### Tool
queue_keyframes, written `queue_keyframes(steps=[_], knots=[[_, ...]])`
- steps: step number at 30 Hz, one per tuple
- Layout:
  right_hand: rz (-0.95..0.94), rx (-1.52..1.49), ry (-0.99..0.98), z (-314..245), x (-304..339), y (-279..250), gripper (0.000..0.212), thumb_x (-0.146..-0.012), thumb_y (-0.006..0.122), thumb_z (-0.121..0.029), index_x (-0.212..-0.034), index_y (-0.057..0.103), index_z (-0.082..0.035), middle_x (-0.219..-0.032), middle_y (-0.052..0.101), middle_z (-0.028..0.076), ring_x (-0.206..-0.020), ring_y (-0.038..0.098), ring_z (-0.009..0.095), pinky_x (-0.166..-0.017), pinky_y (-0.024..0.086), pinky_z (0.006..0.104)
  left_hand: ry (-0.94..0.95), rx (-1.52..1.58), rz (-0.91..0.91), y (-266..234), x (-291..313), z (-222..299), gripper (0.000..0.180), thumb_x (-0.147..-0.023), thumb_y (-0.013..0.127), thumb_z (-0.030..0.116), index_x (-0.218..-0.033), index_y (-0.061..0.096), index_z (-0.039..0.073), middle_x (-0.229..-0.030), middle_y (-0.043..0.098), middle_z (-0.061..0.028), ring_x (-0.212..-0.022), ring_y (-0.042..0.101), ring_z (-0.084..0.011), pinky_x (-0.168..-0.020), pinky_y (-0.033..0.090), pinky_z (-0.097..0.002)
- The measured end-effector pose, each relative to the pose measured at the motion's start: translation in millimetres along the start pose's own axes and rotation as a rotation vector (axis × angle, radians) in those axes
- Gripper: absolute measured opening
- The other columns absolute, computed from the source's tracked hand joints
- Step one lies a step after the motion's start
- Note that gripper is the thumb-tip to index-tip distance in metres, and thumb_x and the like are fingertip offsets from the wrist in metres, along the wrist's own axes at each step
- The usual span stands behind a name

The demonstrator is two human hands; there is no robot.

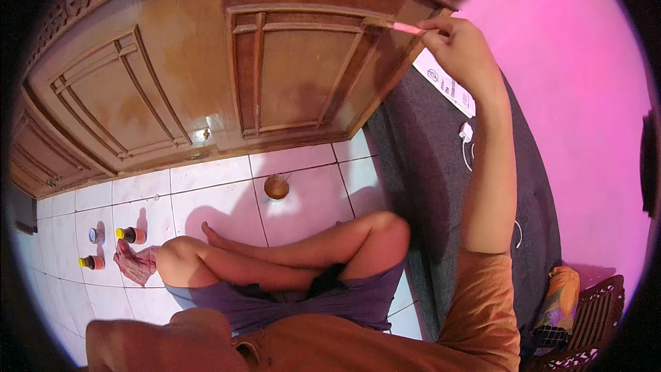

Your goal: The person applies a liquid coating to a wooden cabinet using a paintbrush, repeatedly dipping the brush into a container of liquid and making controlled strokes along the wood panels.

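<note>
One hand in clear view, the right hand (458, 45), raised high at the end of an outstretched arm, fingers pinched together on a thin pink brush (407, 27). Brush tip laid against the upper right corner of the raised panel moulding on the brown wooden cabinet door (296, 76), touching the wood there. Left hand out of sight below the lower edge of the view, only a bare upper arm showing at bottom left; whether open or closed, cannot tell. Seated cross-legged on the white tiled floor (220, 200) just in front of the cabinet, knees bare, purple shorts and an orange shirt sleeve visible. Between the legs and the cabinet, a small round brown bowl (276, 187) standing on a tile. Off to the left on the floor, two small dark bottles with yellow caps (129, 235), one nearer the cabinet, one closer in, near a small round lid (93, 235); just beside them a crumpled reddish rag (135, 263), next to the left knee. To the right, a dark grey mattress (427, 165) lying along the pink wall (571, 96), with a white cable (468, 139) and a white printed sheet (451, 86) resting on it. At the lower right, a colourful patterned cushion (559, 300) on a dark carved wooden chair (592, 331).
</note>
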State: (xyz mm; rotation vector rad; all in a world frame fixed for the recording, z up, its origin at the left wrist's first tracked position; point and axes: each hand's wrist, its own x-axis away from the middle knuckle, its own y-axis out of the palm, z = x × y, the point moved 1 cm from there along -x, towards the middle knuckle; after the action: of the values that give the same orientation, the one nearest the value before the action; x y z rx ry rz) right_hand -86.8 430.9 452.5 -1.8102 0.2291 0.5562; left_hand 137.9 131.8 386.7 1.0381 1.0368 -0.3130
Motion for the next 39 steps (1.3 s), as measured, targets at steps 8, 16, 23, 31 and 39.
queue_keyframes(steps=[8, 16, 23, 31, 39], knots=[[0.031, 0.029, -0.007, -3.3, 7.5, 2.4, 0.031, -0.088, 0.064, -0.023, -0.109, 0.073, -0.003, -0.086, 0.071, 0.022, -0.082, 0.071, 0.036, -0.079, 0.054, 0.0414, 0.024, -0.044, 0.005, -1.4, -1.1, -2.9, 0.04, -0.099, 0.051, 0.03, -0.063, 0.045, 0.016, -0.062, 0.041, 0.0009, -0.053, 0.044, -0.0136, -0.049, 0.049, -0.0487], [-0.005, 0.004, -0.041, 3.5, 0.1, 2.1, 0.03, -0.089, 0.063, -0.024, -0.108, 0.073, -0.002, -0.095, 0.072, 0.023, -0.086, 0.071, 0.035, -0.079, 0.054, 0.0412, 0.055, -0.045, 0.006, -0.9, -3.0, -2.8, 0.039, -0.099, 0.051, 0.029, -0.063, 0.046, 0.015, -0.062, 0.042, 0.0004, -0.052, 0.044, -0.0138, -0.049, 0.049, -0.048], [0.092, -0.152, 0.019, -20.0, 56.5, 36.4, 0.029, -0.098, 0.057, -0.023, -0.117, 0.064, -0.003, -0.105, 0.07, 0.023, -0.101, 0.068, 0.038, -0.086, 0.053, 0.0434, 0.091, -0.083, 0.008, -4.4, -1.4, 0.4, 0.038, -0.099, 0.052, 0.027, -0.063, 0.047, 0.014, -0.062, 0.043, -0.0001, -0.052, 0.045, -0.0139, -0.049, 0.049, -0.0474], [0.323, -0.275, 0.027, -41.3, 90.3, 138.6, 0.028, -0.099, 0.052, -0.019, -0.124, 0.06, -0.007, -0.115, 0.064, 0.022, -0.104, 0.063, 0.045, -0.086, 0.052, 0.049, 0.118, -0.1, -0.003, -2.5, -2.9, 3.1, 0.037, -0.099, 0.053, 0.026, -0.064, 0.049, 0.013, -0.062, 0.043, -0.0006, -0.052, 0.045, -0.0141, -0.049, 0.05, -0.0466], [0.452, -0.322, 0.011, -48.0, 88.2, 164.7, 0.031, -0.101, 0.051, -0.019, -0.127, 0.059, -0.005, -0.115, 0.064, 0.021, -0.104, 0.063, 0.042, -0.087, 0.052, 0.0468, 0.14, -0.122, 0.0, -4.1, -2.5, 3.2, 0.037, -0.098, 0.053, 0.025, -0.064, 0.05, 0.012, -0.062, 0.044, -0.0011, -0.052, 0.045, -0.0143, -0.049, 0.05, -0.0459]])
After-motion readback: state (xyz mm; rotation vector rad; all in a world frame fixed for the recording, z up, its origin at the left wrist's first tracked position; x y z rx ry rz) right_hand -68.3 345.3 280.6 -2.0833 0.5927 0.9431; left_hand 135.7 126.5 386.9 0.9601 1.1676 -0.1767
